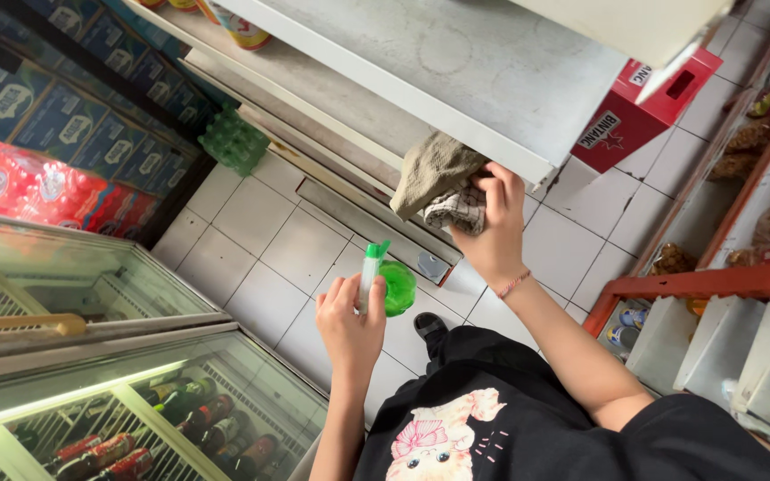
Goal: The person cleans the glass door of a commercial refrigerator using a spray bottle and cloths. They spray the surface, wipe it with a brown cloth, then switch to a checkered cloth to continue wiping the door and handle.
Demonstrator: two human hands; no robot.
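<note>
Head view, looking down a shop aisle. At far left stands a chest freezer [91, 356] with sliding glass lids, bottles showing under the glass, and beyond it stacked cartons in blue and red [37, 134]. A shrink-wrapped pack of green bottles [233, 141] sits on the tiled floor [260, 249] by the foot of the shelving.

The left hand [349, 325] is closed around a green spray bottle [389, 281], fingers wrapped about its neck and pale trigger head, held upright in the air over the floor and just below the shelf edge. The right hand [492, 227] grips a bunched cloth [443, 183], olive on top with a checked part underneath, and presses it against the front lip of a white metal shelf [456, 80], whose top is bare and faintly marked with rings.

To wipe well here, my judgement is that the cloth should be folded flatter so more of it meets the lip, and drawn along the edge in one direction with steady pressure. The bottle is best kept upright and off to the side, nozzle turned away from the goods.

Farther right lie a red carton [639, 120] on the floor and an orange-framed rack [715, 285] with packaged snacks and cans.
</note>
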